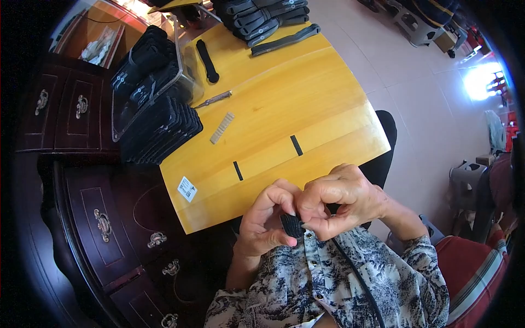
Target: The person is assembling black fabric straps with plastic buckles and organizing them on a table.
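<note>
Black ribbed piece (290, 225) | left hand (266, 217) pinches | right hand (345, 195) at its edge

It looks like a room in a home doubling as a small workshop; the homely side comes from the dark wooden cabinet (82, 191) off the table's left edge, all panelled drawers and ornate metal handles (102, 225); pale tiled floor (421, 131) spreads beyond the right edge, a grey plastic stool (466, 177) well out on it; now the workshop side, on the yellow wooden table (273, 109); folded black straps (262, 16) pile up at the far edge, a clear plastic bin (191, 82) brims with black pieces (145, 90) at the left, a slim hand tool (219, 98) just beside it.
</note>
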`<state>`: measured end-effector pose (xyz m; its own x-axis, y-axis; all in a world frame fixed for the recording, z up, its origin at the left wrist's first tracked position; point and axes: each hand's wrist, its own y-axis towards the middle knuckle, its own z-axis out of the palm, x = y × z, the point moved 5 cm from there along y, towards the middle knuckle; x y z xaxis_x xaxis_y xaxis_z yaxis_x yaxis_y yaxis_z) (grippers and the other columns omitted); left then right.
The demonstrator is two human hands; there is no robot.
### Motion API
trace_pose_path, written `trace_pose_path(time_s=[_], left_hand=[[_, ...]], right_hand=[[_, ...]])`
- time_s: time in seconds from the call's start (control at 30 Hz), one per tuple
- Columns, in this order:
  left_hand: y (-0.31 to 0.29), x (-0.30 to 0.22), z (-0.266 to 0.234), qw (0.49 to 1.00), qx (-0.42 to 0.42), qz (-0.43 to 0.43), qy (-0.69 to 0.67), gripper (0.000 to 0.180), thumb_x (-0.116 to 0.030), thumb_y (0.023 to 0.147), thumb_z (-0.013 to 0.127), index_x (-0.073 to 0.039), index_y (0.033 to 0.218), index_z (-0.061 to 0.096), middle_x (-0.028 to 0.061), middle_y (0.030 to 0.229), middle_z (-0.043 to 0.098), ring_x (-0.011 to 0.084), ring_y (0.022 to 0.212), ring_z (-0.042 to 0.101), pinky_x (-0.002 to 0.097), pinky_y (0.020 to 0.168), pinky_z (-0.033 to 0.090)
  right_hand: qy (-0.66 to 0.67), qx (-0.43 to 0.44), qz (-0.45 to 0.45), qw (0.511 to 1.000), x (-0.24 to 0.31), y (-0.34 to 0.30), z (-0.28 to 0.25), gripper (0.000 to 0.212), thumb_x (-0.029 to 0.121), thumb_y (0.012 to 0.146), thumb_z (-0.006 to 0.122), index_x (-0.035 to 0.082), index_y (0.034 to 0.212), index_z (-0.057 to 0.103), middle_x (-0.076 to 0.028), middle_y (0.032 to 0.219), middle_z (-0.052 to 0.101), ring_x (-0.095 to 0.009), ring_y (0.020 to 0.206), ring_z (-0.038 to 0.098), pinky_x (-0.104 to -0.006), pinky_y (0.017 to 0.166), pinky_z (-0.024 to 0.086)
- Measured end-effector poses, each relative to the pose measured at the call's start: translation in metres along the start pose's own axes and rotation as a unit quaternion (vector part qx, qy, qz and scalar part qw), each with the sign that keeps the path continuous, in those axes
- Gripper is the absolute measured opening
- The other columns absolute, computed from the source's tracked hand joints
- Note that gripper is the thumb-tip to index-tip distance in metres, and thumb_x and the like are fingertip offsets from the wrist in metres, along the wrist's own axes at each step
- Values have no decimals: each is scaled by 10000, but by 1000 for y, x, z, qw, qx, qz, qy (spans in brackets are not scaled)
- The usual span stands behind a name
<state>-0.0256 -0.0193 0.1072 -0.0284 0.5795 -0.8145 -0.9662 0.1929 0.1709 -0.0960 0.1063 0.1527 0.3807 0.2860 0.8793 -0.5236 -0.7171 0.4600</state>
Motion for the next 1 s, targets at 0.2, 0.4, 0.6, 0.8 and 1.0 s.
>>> trace_pose_path(time_s=[0.2, 0.4, 0.6, 0.8, 1.0], left_hand=[[1, -2, 3, 1000, -5, -15, 15, 462, -206, 787, 749, -8, 1088, 458, 119, 1101, 447, 183, 1025, 456, 308, 906, 361], [1, -3, -4, 994, -10, 19, 106, 456, -190, 810, 717, 6, 1125, 452, 122, 1113, 437, 194, 1044, 449, 323, 925, 357], [-1, 1, -4, 998, -37, -27, 44, 516, -272, 812, 719, 17, 1144, 448, 113, 1137, 432, 200, 1053, 453, 322, 918, 371], [-5, 6, 1, 995, -76, -57, -43, 578, -324, 787, 742, 2, 1153, 436, 103, 1153, 440, 188, 1057, 450, 312, 923, 367], [-1, 5, 3, 993, -116, -6, 20, 582, -261, 721, 808, -38, 1109, 435, 86, 1103, 439, 168, 1042, 445, 289, 912, 364]], right_hand=[[-13, 0, 50, 999, -2, -8, -4, 87, 32, 756, 695, 49, 802, 623, 1, 608, 580, -83, 525, 578, -220, 462, 434], [3, -40, 150, 988, -7, -9, -5, 82, 50, 778, 684, 35, 827, 620, -17, 694, 595, -72, 601, 575, -232, 504, 458], [-129, -38, -23, 991, 6, -1, -7, 159, 110, 788, 698, 42, 927, 663, -67, 842, 589, -164, 737, 611, -265, 568, 491], [-290, -72, -86, 950, 25, -5, 3, 225, 88, 698, 747, 1, 900, 702, -82, 779, 638, -152, 647, 616, -261, 510, 493], [-411, -106, -111, 899, 32, -8, 16, 212, 47, 667, 737, -5, 868, 690, -60, 744, 619, -114, 568, 587, -222, 437, 464]])
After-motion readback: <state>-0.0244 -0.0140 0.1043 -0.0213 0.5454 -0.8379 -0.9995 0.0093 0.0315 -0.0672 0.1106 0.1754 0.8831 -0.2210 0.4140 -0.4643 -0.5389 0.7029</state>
